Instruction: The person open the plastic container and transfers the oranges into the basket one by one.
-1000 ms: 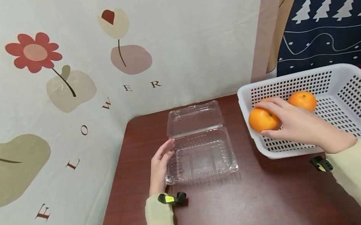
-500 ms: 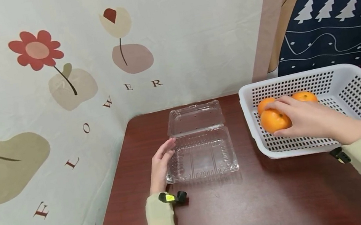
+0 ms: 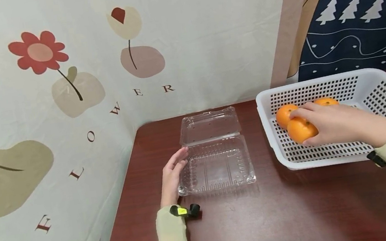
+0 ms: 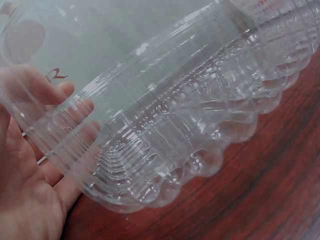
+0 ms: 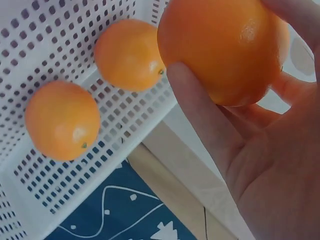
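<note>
My right hand grips an orange over the left part of a white plastic basket. In the right wrist view this orange is between the thumb and fingers. Two more oranges lie in the basket: one at the left, one behind my hand and partly hidden by it. My left hand rests against the left side of a clear plastic clamshell box, its fingers loosely extended. The lid lies folded back behind the base. Through the clear wall the left fingers show in the left wrist view.
Both containers are on a dark red-brown table. A pale wall hanging with flowers and letters rises behind and to the left. At the back right hangs a dark blue cloth with white trees.
My right hand has moved to the right and slightly nearer with the orange, away from the basket's left rim. The left orange has come more into sight. The left hand stays on the box.
</note>
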The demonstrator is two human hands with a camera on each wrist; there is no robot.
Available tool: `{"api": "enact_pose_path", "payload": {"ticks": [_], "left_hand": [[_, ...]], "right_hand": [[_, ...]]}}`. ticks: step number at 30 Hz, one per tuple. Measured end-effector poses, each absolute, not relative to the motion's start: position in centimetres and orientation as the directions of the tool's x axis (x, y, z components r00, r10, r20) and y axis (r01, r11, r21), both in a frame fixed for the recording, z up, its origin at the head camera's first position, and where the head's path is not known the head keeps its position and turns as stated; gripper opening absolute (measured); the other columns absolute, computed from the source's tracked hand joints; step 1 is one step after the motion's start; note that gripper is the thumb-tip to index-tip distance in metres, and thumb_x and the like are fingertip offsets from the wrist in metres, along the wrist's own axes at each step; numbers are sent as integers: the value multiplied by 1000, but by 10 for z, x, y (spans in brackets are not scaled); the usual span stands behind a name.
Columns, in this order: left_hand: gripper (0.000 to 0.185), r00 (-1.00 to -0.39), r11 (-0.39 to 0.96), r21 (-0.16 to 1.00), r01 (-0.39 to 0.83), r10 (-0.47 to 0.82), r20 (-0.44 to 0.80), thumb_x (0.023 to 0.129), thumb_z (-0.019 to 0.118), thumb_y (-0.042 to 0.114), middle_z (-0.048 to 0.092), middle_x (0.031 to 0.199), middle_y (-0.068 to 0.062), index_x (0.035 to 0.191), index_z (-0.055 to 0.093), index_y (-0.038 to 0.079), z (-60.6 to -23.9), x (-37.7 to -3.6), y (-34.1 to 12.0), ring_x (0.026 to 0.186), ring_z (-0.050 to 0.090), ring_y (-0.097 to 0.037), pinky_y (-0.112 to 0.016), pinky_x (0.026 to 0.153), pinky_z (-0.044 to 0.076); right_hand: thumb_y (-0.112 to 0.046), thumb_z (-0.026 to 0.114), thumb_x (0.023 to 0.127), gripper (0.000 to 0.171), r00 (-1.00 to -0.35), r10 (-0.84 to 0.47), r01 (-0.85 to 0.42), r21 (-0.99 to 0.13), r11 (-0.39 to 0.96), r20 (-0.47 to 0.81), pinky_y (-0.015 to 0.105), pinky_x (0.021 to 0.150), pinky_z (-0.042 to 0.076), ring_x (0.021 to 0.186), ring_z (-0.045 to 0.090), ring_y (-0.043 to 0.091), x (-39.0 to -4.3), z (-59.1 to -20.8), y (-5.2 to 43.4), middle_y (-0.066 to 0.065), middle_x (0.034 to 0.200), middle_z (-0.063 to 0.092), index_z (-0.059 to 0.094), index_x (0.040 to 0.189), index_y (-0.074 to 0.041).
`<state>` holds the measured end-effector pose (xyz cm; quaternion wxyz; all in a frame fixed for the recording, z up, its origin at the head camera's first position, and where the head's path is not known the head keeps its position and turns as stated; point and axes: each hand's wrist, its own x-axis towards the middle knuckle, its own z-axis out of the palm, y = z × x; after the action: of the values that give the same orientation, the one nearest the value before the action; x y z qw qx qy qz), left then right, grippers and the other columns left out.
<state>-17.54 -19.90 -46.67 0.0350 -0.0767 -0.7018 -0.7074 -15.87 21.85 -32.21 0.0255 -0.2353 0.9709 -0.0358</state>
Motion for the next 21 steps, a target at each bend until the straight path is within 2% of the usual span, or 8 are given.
{"api": "enact_pose_path", "payload": {"ticks": [10,17,21], "left_hand": [[37,-984,-23,986,166,62,167,89,44,-3,49,127,-16,126,48,0,-468,-175,-198,118,44,-28,-32,95,38],[37,-983,-25,986,167,67,169,89,43,-3,48,128,-16,126,48,-1,-468,-176,-198,118,44,-27,-36,97,36],[37,-983,-30,985,168,64,169,89,43,-3,49,127,-15,126,48,-1,-467,-177,-199,118,43,-28,-39,97,35]], "right_hand": [[-50,72,64,71,-880,-466,-463,-46,885,-97,47,64,48,86,53,25,-166,-322,222,13,114,50,49,121,-17],[-37,73,65,67,-873,-477,-472,-66,879,-101,44,72,46,93,50,25,-173,-326,227,10,116,48,49,124,-16],[-36,73,63,67,-875,-468,-461,-78,884,-127,42,68,46,90,50,24,-179,-330,231,8,116,46,51,123,-17]]}}
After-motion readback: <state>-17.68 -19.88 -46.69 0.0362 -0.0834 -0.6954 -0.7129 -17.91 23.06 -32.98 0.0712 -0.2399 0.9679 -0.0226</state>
